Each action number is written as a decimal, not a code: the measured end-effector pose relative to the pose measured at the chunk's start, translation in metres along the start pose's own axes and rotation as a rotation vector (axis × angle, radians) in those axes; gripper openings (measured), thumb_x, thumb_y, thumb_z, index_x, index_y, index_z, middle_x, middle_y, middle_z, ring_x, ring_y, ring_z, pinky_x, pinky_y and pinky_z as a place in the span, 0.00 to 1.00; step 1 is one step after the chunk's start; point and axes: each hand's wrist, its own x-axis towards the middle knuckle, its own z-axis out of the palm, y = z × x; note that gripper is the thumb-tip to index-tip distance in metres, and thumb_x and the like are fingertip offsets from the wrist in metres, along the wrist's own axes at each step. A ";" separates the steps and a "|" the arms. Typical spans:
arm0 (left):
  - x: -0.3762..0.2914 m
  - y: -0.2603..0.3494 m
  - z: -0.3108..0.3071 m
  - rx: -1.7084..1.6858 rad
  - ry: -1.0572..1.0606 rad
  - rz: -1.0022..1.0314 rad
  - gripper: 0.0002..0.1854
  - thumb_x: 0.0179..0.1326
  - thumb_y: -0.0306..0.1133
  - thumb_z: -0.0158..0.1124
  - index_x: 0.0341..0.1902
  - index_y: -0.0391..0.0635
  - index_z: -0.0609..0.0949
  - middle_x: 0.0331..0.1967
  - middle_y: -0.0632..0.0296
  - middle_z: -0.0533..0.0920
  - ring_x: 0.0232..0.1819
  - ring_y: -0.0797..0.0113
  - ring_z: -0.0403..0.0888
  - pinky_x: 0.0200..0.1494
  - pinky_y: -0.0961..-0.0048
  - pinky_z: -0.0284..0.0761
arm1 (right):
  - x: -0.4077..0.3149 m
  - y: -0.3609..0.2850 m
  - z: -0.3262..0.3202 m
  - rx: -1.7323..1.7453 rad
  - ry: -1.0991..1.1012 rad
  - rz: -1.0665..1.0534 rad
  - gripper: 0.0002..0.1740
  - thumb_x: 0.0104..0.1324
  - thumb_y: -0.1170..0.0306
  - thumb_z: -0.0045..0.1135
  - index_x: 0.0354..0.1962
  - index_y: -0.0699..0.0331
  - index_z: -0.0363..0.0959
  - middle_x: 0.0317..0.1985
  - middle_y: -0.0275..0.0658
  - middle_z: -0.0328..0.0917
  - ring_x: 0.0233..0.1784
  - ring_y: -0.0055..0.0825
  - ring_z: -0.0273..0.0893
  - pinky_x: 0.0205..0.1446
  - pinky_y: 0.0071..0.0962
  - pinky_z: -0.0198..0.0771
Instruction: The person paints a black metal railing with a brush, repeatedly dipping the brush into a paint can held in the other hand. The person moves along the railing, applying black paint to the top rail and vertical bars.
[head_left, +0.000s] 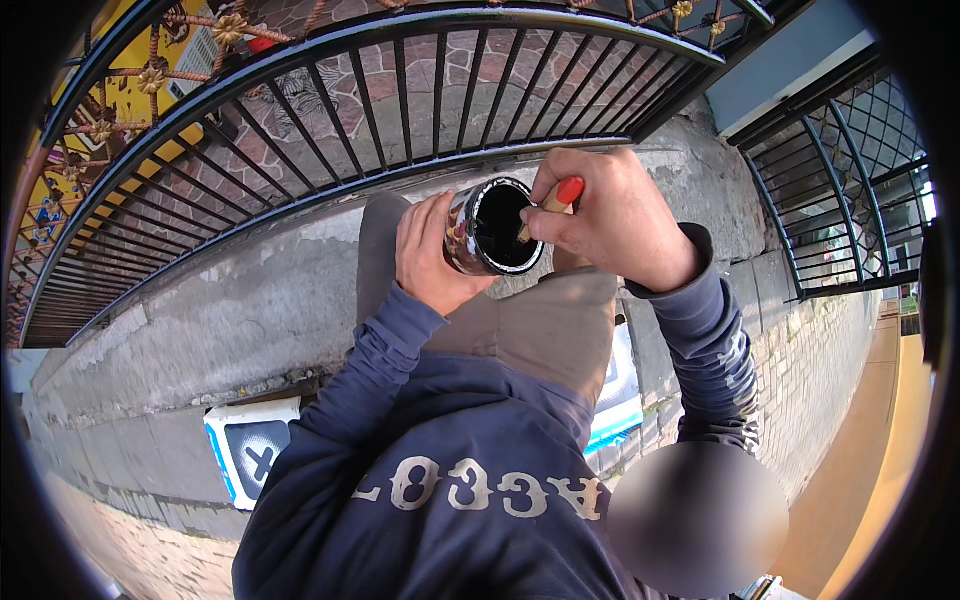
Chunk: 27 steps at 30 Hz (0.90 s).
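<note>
My left hand (431, 251) is wrapped around a paint can (460, 232) from its side and underneath. The can is tilted, its open mouth facing me, and dark paint (499, 225) shows inside. Paint also coats the rim. In my right hand (600, 214) is the wooden handle of a brush (556, 201) with a red tip. Its lower end dips into the can at the right side of the mouth, so the bristles are hidden. The can is held above my knees, close to a black metal gate (420, 154).
Rust-coloured scrollwork with gold flowers (229, 30) tops the gate. A concrete ledge (277, 330) runs along its foot. Flattened printed cardboard (251, 442) lies on the pavement at left, with another printed piece (619, 382) at right. A second barred gate (840, 202) stands at right.
</note>
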 end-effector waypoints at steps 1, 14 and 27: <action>-0.001 0.000 0.001 -0.001 -0.003 -0.004 0.57 0.26 0.40 0.91 0.67 0.35 0.74 0.60 0.45 0.79 0.61 0.42 0.77 0.64 0.52 0.74 | 0.000 0.002 0.003 -0.015 0.015 0.021 0.12 0.50 0.71 0.71 0.32 0.68 0.82 0.22 0.50 0.81 0.28 0.50 0.85 0.37 0.38 0.81; 0.002 0.004 0.001 0.011 -0.018 -0.023 0.58 0.24 0.39 0.92 0.67 0.35 0.74 0.61 0.45 0.79 0.62 0.42 0.77 0.65 0.52 0.74 | 0.003 0.008 0.007 0.025 0.091 0.127 0.14 0.51 0.69 0.73 0.28 0.70 0.79 0.20 0.52 0.78 0.25 0.50 0.84 0.32 0.38 0.79; 0.003 0.006 -0.002 -0.002 -0.040 -0.061 0.59 0.23 0.38 0.91 0.67 0.37 0.74 0.60 0.46 0.78 0.61 0.43 0.76 0.65 0.51 0.73 | -0.008 0.013 -0.009 0.080 -0.069 -0.028 0.10 0.53 0.75 0.73 0.30 0.68 0.78 0.27 0.40 0.83 0.30 0.33 0.85 0.37 0.29 0.77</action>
